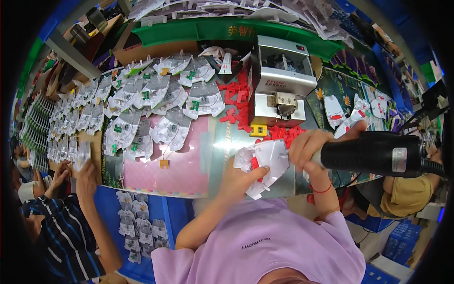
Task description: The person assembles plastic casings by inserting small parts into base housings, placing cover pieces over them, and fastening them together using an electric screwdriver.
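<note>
My left hand (239,179) is closed on a white plastic housing (275,161), its thumb pressing by a red plastic piece (255,164) set in it. In my right hand (308,147) is a black, cylindrical electric screwdriver (369,152), lying almost level. Its front end points left at the housing's right edge; the fingers hide the tip, so I cannot tell whether it touches. Just beyond the housing stand a silver screw feeder machine (279,106) and a yellow block (258,130). Loose red plastic pieces (242,92) lie around the machine.
Rows of clear and white housings with green pieces (172,128) cover the table's left side. More white housings (335,111) lie at the right. A green shelf edge (203,31) runs along the back. A co-worker's hand (85,177) works at the far left; another person (402,196) sits right.
</note>
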Motion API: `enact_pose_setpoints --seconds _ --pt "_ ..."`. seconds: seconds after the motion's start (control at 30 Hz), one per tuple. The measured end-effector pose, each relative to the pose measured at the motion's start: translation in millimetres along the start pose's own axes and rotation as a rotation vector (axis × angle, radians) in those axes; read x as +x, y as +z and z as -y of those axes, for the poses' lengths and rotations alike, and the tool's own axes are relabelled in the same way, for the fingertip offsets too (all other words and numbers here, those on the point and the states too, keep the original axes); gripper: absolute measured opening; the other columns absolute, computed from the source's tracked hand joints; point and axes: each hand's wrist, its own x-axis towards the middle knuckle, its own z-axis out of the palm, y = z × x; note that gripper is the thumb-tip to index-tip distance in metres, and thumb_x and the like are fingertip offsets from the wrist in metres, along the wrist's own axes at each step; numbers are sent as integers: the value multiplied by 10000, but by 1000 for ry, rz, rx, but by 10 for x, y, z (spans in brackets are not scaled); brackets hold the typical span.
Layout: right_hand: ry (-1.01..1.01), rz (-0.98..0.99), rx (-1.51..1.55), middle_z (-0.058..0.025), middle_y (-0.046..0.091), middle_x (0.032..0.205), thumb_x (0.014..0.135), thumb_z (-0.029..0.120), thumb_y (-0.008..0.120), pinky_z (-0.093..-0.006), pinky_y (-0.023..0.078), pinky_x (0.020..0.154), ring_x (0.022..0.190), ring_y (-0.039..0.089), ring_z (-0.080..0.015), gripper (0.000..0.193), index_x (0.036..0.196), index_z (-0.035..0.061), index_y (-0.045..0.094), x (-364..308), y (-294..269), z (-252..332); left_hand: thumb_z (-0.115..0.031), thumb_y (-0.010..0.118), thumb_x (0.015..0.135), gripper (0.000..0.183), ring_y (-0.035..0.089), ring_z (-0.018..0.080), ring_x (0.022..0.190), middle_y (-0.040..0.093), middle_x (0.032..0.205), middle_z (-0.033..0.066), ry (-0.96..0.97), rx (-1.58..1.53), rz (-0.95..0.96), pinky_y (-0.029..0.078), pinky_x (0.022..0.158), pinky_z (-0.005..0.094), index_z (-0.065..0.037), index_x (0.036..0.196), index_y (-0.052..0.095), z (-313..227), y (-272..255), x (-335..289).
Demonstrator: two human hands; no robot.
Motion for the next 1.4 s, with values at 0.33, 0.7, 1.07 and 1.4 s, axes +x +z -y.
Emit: enact_pose_setpoints --seconds 0.33,0.7,1.07,1.4 --pt "-124 -388 -383 -65 529 639 723 -34 572 -208 414 480 510 505 -96 68 731 -9 510 288 -355 -339 0 645 673 358 595 139 734 606 876 89 -151 -68 54 488 631 272 30 1012 537 230 -94 55" --pt "169 -395 8 -79 514 590 720 9 576 -222 392 434 461 494 -127 85 704 -26 501 105 -155 -219 78 634 656 478 585 186 863 583 986 97 -287 -149 107 477 747 287 7 1105 487 241 -29 108" --pt "70 -86 167 -29 497 495 709 159 670 -253 424 401 400 502 -136 227 609 36 507 -8 93 -89 66 635 662 383 603 169 769 600 894 91 -266 -212 137 498 674 298 23 1026 521 105 75 -5" --pt "61 129 66 -40 533 567 641 64 679 -263 435 504 502 535 -152 194 771 85 536 20 159 6 58 664 617 547 579 165 861 567 982 73 -309 -158 230 486 727 291 -18 1115 451 14 44 -34"
